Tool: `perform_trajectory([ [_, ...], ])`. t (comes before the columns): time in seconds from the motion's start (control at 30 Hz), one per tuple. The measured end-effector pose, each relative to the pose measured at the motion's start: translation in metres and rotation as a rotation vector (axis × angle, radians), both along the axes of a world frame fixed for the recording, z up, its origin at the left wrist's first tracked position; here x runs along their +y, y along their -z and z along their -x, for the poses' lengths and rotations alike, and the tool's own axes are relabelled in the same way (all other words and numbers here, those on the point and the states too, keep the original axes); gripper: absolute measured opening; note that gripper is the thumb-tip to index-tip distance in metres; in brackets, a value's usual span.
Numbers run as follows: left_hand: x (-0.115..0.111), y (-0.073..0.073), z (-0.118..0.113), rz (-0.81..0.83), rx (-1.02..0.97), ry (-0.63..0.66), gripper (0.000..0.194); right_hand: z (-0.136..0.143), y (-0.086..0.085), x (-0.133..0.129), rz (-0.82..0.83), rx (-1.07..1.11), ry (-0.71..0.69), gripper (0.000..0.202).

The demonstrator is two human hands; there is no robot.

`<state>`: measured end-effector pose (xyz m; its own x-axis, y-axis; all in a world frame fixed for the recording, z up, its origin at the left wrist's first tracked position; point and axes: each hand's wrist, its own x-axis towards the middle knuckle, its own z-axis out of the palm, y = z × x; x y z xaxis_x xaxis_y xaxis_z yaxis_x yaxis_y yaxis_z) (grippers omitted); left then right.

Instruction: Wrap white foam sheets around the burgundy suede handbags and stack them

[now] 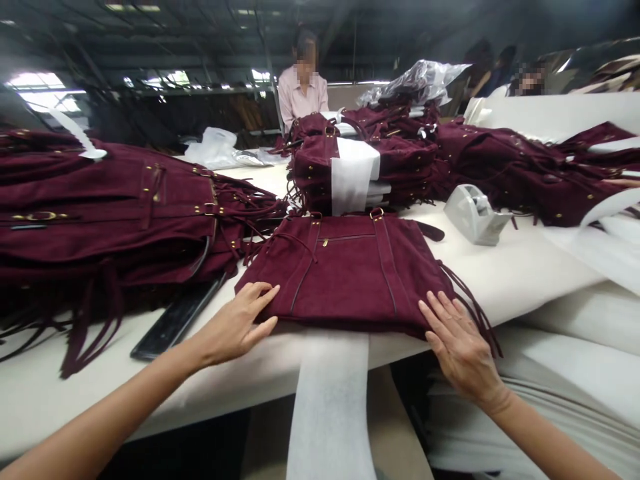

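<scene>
A maroon bag (pixel 343 273) with a zip pocket and brass rings lies flat at the table's front edge. My left hand (pixel 240 320) touches its lower left corner, fingers apart. On the lower right corner rests my right hand (pixel 457 340), its fingers stretched out over the fabric. Neither hand grips anything. A white paper strip (pixel 333 407) comes out from under the bag and hangs over the table edge. Dark straps and fringe stick out at the bag's right side.
Maroon bags (pixel 100 207) are piled at left, beside a black flat object (pixel 175 323). More bags, one wrapped in white paper (pixel 353 173), stand behind. A grey tape dispenser (pixel 475 213) sits at right. Another person (pixel 303 93) is beyond the table.
</scene>
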<state>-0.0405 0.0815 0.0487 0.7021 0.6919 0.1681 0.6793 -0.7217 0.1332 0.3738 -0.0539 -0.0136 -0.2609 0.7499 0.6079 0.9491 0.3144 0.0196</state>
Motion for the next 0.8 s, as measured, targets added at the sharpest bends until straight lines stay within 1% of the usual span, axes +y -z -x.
perform_trajectory([
  [0.07,0.010,-0.017,-0.008,0.148,0.051,-0.003,0.045,0.004,-0.015,0.000,-0.001,-0.012,-0.021,0.042],
  [0.1,0.016,-0.023,-0.014,0.176,0.096,-0.020,0.045,0.007,-0.024,0.001,-0.005,-0.033,-0.020,0.035],
  [0.13,0.023,-0.027,-0.021,0.169,0.155,-0.043,0.045,0.011,-0.033,0.004,0.000,-0.061,-0.008,0.030],
  [0.2,0.036,-0.030,-0.036,0.096,0.276,-0.082,0.043,0.017,-0.053,0.013,0.066,-0.119,0.041,0.027],
  [0.27,0.047,-0.029,-0.052,0.011,0.336,-0.078,0.038,0.019,-0.073,0.027,0.197,-0.153,0.079,0.034],
  [0.33,0.055,-0.029,-0.065,-0.087,0.287,-0.024,0.033,0.019,-0.090,0.045,0.307,-0.116,0.056,0.039],
  [0.4,0.061,-0.030,-0.077,-0.184,0.158,0.083,0.032,0.017,-0.099,0.063,0.332,0.009,-0.040,0.032],
  [0.43,0.063,-0.030,-0.082,-0.215,0.078,0.144,0.033,0.017,-0.099,0.070,0.321,0.081,-0.098,0.026],
  [0.47,0.064,-0.030,-0.088,-0.224,0.001,0.199,0.035,0.019,-0.096,0.076,0.312,0.138,-0.159,0.025],
  [0.5,0.063,-0.029,-0.094,-0.216,-0.066,0.248,0.036,0.022,-0.090,0.079,0.316,0.168,-0.213,0.033],
  [0.57,0.060,-0.023,-0.105,-0.170,-0.139,0.331,0.041,0.031,-0.072,0.080,0.373,0.145,-0.272,0.049],
  [0.6,0.057,-0.019,-0.110,-0.145,-0.140,0.378,0.046,0.037,-0.062,0.078,0.406,0.118,-0.270,0.051],
  [0.67,0.051,-0.009,-0.117,-0.092,-0.076,0.495,0.053,0.046,-0.045,0.069,0.430,0.079,-0.213,0.051],
  [0.73,0.046,-0.002,-0.121,-0.048,0.002,0.588,0.055,0.053,-0.032,0.057,0.387,0.076,-0.130,0.053],
  [0.8,0.044,0.001,-0.122,-0.012,0.032,0.637,0.054,0.057,-0.024,0.045,0.315,0.086,-0.066,0.057],
])
